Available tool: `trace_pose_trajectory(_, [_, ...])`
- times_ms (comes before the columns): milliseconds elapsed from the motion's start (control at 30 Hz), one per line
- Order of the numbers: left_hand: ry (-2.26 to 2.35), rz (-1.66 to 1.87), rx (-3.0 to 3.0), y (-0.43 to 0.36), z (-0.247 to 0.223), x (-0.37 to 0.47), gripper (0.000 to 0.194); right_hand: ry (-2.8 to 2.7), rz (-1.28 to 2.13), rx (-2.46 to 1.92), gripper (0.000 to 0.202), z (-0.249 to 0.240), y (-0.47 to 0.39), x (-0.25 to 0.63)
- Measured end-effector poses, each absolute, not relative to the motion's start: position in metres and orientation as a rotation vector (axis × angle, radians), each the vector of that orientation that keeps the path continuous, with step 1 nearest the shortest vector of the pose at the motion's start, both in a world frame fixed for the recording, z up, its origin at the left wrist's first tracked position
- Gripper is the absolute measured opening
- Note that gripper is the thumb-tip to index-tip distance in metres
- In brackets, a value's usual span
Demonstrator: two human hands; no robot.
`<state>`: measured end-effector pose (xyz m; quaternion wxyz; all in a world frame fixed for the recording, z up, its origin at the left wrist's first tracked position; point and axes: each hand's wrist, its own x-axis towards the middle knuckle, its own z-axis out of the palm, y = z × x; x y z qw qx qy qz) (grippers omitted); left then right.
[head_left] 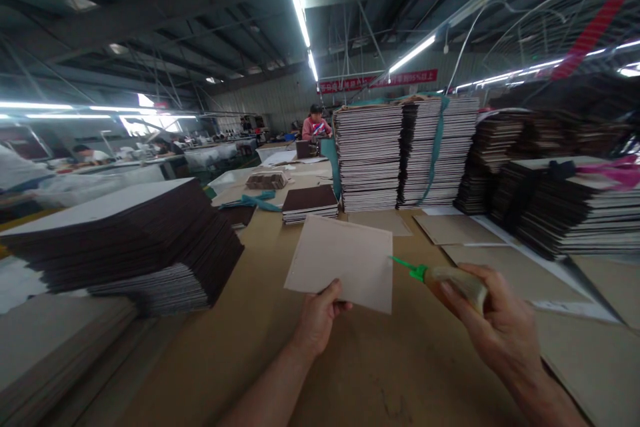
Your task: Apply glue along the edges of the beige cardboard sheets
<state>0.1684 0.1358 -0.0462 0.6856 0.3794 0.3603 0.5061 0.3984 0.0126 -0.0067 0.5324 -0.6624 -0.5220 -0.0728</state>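
A pale, flat board (345, 260) is tilted up above the table, pinched at its lower edge between the thumb and fingers of my left hand (323, 320). My right hand (500, 320) wraps round a glue bottle (457, 283) with a yellowish body and a green nozzle. The nozzle's thin tip points left and lies close to the board's right edge; whether it touches I cannot tell. Behind the board sits a short pile of dark-covered boards (310, 202).
A large stack of dark panels (150, 240) stands at the left. Tall strapped stacks (367, 157) rise at the back, and more piles (585, 207) are at the right. Flat boards (520, 270) lie along the table's right side. Another person (316, 125) sits beyond the table.
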Motion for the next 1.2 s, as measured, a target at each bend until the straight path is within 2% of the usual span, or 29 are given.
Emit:
trace_pose_trajectory(367, [0.785, 1.129, 0.867, 0.135, -0.046, 0.168, 0.036, -1.371, -0.240, -1.681, 0.050, -0.009, 0.009, 0.404])
trace_pose_trajectory(567, [0.791, 1.117, 0.865, 0.137, -0.048, 0.167, 0.034, -1.418, -0.158, -1.651, 0.043, -0.001, 0.007, 0.400])
trace_pose_trajectory(1200, [0.822, 1.134, 0.881, 0.138, -0.049, 0.168, 0.032, -1.557, -0.161, -1.687, 0.043, -0.006, 0.001, 0.402])
